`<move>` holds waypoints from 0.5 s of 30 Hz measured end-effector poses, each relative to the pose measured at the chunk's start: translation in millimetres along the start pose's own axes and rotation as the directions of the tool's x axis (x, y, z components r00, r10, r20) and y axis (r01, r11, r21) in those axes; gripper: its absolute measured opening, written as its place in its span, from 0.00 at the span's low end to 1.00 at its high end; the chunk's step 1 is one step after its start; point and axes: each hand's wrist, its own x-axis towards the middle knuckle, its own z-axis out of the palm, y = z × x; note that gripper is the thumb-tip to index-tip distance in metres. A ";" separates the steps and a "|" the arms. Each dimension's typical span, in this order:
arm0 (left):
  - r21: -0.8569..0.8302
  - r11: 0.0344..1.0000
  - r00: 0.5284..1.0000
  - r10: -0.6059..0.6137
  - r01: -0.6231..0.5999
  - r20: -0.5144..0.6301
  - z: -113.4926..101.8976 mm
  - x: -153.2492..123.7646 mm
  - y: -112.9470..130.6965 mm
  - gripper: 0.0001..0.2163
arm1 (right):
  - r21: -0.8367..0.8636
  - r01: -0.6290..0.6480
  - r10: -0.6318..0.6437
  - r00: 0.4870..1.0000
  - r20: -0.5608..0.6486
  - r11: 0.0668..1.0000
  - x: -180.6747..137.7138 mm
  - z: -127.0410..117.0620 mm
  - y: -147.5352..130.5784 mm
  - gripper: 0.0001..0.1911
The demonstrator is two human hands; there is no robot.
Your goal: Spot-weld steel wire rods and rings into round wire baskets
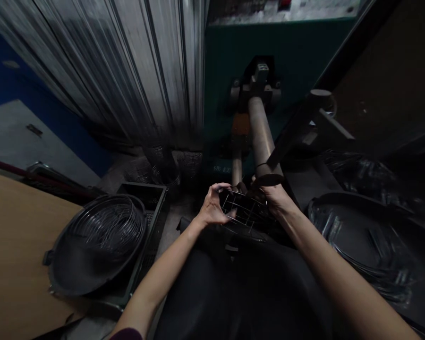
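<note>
A small wire rack [246, 208] of thin metal rods is held in front of the machine's two cylindrical arms. On its left side is my left hand [211, 208], thumb and fingers curved around the edge. My right hand [274, 196] grips the rack's right side, its fingers partly hidden in shadow under the thick upper cylinder [261, 127]. The thinner lower cylinder [237, 167] ends just above the rack's back edge. How closely the rods touch it is too dark to tell.
To the left, a black round tub [81, 271] holds many wire rings [109, 226] and rests on a dark crate [157, 212]. At right, another dark tub [326, 200] contains wire pieces. Behind stands a green machine body [219, 61]; a slanted bar [293, 127] crosses near my right hand.
</note>
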 end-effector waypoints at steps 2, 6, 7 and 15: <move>-0.008 1.000 1.000 -0.005 0.006 0.018 -0.5 0.2 -1.2 0.32 | -0.002 0.002 -0.002 1.000 0.008 1.000 0.3 0.5 1.9 0.24; -0.035 0.999 0.999 -0.016 0.018 0.036 -1.5 1.8 -2.4 0.33 | 0.015 0.004 -0.003 0.998 -0.065 1.000 -2.6 2.6 1.0 0.23; -0.036 0.999 0.999 -0.013 0.014 0.034 -2.1 2.4 -1.9 0.33 | 0.043 0.011 -0.006 0.993 -0.118 0.999 -3.4 3.2 -0.5 0.22; 0.070 0.997 0.999 0.038 -0.037 -0.011 -11.0 -3.1 2.0 0.21 | 0.188 -0.098 0.110 0.993 -0.053 0.977 -12.1 5.6 -14.9 0.22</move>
